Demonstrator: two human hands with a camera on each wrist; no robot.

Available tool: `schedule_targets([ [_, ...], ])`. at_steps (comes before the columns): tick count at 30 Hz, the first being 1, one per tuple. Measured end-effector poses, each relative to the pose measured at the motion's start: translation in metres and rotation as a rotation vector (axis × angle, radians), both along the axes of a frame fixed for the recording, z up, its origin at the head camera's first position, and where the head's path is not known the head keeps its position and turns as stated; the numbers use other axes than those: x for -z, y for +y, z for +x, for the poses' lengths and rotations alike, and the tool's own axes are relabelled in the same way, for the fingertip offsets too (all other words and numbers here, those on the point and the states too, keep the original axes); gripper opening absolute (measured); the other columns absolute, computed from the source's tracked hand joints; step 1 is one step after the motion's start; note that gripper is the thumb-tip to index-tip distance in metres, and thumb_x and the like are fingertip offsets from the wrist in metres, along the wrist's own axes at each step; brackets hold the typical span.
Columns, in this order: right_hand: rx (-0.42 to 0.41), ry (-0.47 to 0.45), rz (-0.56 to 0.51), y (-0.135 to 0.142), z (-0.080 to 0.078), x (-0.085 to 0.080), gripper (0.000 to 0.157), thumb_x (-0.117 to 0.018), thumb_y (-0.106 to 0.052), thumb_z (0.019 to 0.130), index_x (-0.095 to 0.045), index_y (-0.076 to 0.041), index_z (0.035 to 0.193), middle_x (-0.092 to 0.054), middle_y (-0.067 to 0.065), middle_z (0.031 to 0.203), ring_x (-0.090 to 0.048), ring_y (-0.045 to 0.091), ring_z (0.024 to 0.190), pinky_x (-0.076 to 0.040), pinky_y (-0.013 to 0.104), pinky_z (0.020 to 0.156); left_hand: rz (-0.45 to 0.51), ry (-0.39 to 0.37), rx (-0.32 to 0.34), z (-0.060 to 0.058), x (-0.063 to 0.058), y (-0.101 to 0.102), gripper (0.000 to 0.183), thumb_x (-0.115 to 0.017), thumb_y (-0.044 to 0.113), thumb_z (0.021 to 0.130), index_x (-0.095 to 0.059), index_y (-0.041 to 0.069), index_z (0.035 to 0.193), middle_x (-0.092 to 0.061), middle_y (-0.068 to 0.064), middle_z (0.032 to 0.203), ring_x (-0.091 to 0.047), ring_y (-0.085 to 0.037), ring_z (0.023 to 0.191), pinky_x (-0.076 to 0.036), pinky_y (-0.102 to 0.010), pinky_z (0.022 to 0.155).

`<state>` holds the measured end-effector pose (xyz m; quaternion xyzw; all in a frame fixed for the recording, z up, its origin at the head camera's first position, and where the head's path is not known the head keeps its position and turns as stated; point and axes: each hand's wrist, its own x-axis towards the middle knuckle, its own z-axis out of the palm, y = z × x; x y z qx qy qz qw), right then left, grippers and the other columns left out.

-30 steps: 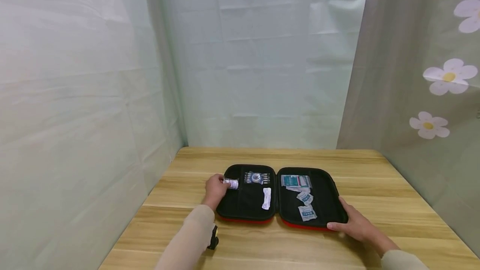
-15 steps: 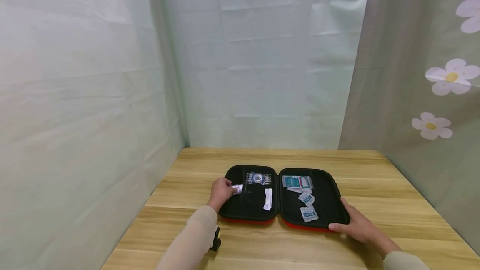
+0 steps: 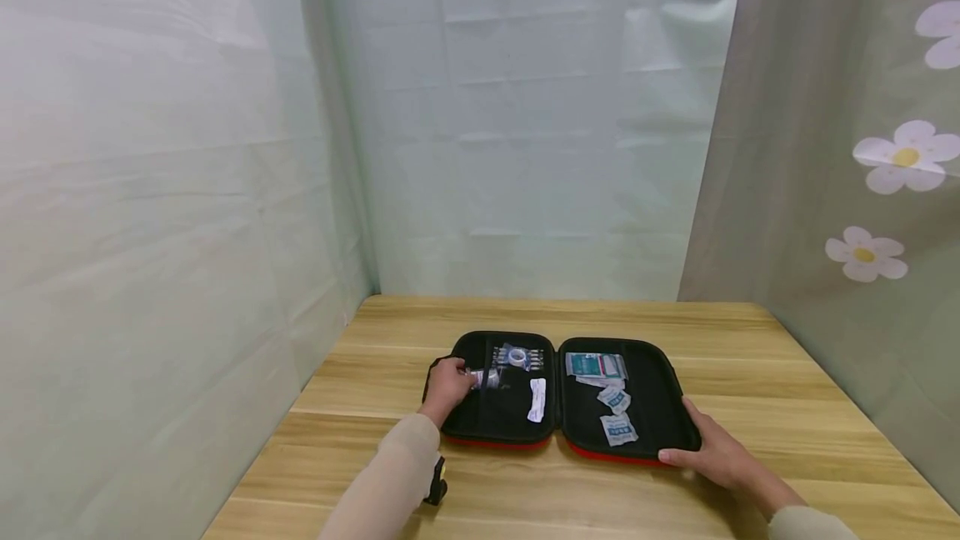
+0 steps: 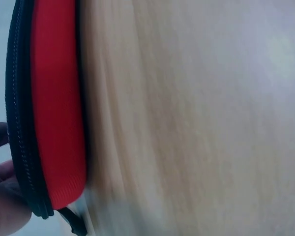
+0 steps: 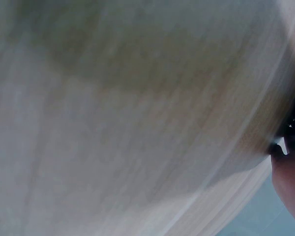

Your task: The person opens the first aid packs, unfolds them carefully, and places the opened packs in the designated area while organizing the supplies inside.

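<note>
A black-lined, red zip case (image 3: 651, 394) lies opened flat on the table. In its left half, my left hand (image 3: 447, 386) pinches the left end of a small clear-wrapped white roll (image 3: 487, 378), which lies at the dark strip across that half. The left wrist view shows the case's red side (image 4: 59, 108) and part of the left hand (image 4: 7, 209); the roll is hidden there. My right hand (image 3: 716, 451) grips the near right corner of the case, thumb at the front edge. Only the thumb (image 5: 287, 179) and a dark bit of case show in the right wrist view.
The left half also holds a wrapped tape-like ring (image 3: 517, 357) among small vials or swabs, and a white strip packet (image 3: 537, 400). Flat teal packets (image 3: 596, 367) and two small sachets (image 3: 618, 430) lie in the right half. Curtains (image 3: 525, 148) surround the wooden table (image 3: 562, 498).
My left hand has moved right with the white roll, from the case's left edge to the dark strip. The right hand stays at its corner; the view has shifted slightly.
</note>
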<state>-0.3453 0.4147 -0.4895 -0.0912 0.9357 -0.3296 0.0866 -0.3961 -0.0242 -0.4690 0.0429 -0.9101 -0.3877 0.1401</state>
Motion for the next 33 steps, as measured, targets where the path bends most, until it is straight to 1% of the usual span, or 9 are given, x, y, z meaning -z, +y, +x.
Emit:
schedule_targets([
  [3,0.000,0.001,0.002,0.000,0.000,0.000,0.116,-0.074,-0.053,0.084,-0.005,0.010,0.154,-0.018,0.045,0.149,-0.026,0.061,0.133,-0.025,0.072,0.104,0.013,-0.010,-0.048,0.000,0.000,0.001,0.028,-0.076,0.008,0.081,-0.072,-0.009,0.104,-0.071,-0.020,0.099,-0.066,-0.034,0.089,-0.054,-0.047,0.080],
  [6,0.004,0.000,-0.004,0.000,0.000,0.000,0.117,-0.074,-0.053,0.084,-0.005,0.009,0.154,-0.017,0.045,0.149,-0.025,0.061,0.133,-0.024,0.073,0.104,0.021,-0.018,-0.054,-0.001,0.000,0.002,0.027,-0.076,0.007,0.082,-0.073,-0.007,0.104,-0.071,-0.020,0.102,-0.066,-0.033,0.091,-0.054,-0.046,0.081],
  [14,-0.001,0.005,-0.001,0.001,-0.001,0.000,0.116,-0.074,-0.053,0.084,-0.006,0.010,0.154,-0.017,0.045,0.149,-0.025,0.061,0.133,-0.024,0.072,0.104,0.098,-0.025,0.020,-0.002,0.002,0.003,0.030,-0.071,-0.002,0.086,-0.069,-0.009,0.114,-0.072,-0.017,0.097,-0.067,-0.032,0.092,-0.054,-0.045,0.081],
  [18,-0.006,0.010,0.009,0.002,-0.001,0.001,0.114,-0.074,-0.052,0.085,-0.006,0.010,0.153,-0.018,0.045,0.148,-0.026,0.061,0.133,-0.025,0.072,0.104,0.113,-0.027,0.029,-0.004,0.004,0.006,0.029,-0.069,-0.003,0.086,-0.069,-0.008,0.114,-0.072,-0.016,0.096,-0.067,-0.031,0.091,-0.054,-0.044,0.080],
  [23,0.000,-0.002,0.008,0.001,-0.001,0.002,0.114,-0.073,-0.053,0.085,-0.006,0.010,0.154,-0.018,0.045,0.149,-0.026,0.060,0.133,-0.025,0.072,0.104,0.107,-0.046,0.038,-0.008,0.007,0.009,0.026,-0.065,0.000,0.089,-0.071,-0.004,0.114,-0.072,-0.011,0.093,-0.066,-0.024,0.087,-0.054,-0.040,0.078],
  [25,0.000,-0.006,0.005,0.001,0.000,0.002,0.114,-0.073,-0.052,0.085,-0.006,0.010,0.153,-0.017,0.045,0.149,-0.026,0.060,0.133,-0.024,0.072,0.104,0.121,-0.047,0.055,-0.009,0.008,0.011,0.026,-0.062,-0.001,0.090,-0.070,-0.005,0.115,-0.071,-0.012,0.094,-0.065,-0.023,0.087,-0.053,-0.039,0.078],
  [28,-0.002,-0.007,0.001,0.000,0.001,0.000,0.114,-0.073,-0.052,0.085,-0.006,0.010,0.153,-0.018,0.045,0.148,-0.027,0.060,0.132,-0.024,0.072,0.104,0.141,-0.033,0.068,-0.009,0.007,0.013,0.026,-0.060,-0.003,0.090,-0.069,-0.008,0.114,-0.071,-0.016,0.097,-0.064,-0.027,0.090,-0.054,-0.040,0.079],
  [30,-0.006,-0.007,-0.001,0.000,0.002,-0.001,0.114,-0.073,-0.052,0.085,-0.006,0.011,0.153,-0.018,0.045,0.148,-0.027,0.060,0.132,-0.025,0.072,0.104,0.160,-0.025,0.059,-0.009,0.007,0.014,0.025,-0.060,-0.005,0.088,-0.069,-0.011,0.111,-0.070,-0.020,0.099,-0.065,-0.030,0.092,-0.054,-0.042,0.079],
  [33,-0.009,0.001,-0.001,0.000,0.001,-0.002,0.114,-0.073,-0.052,0.085,-0.006,0.011,0.153,-0.018,0.045,0.148,-0.027,0.060,0.133,-0.025,0.072,0.104,0.190,-0.053,0.003,-0.010,0.006,0.015,0.023,-0.061,-0.001,0.088,-0.072,-0.008,0.107,-0.071,-0.018,0.096,-0.066,-0.027,0.085,-0.055,-0.040,0.074],
])
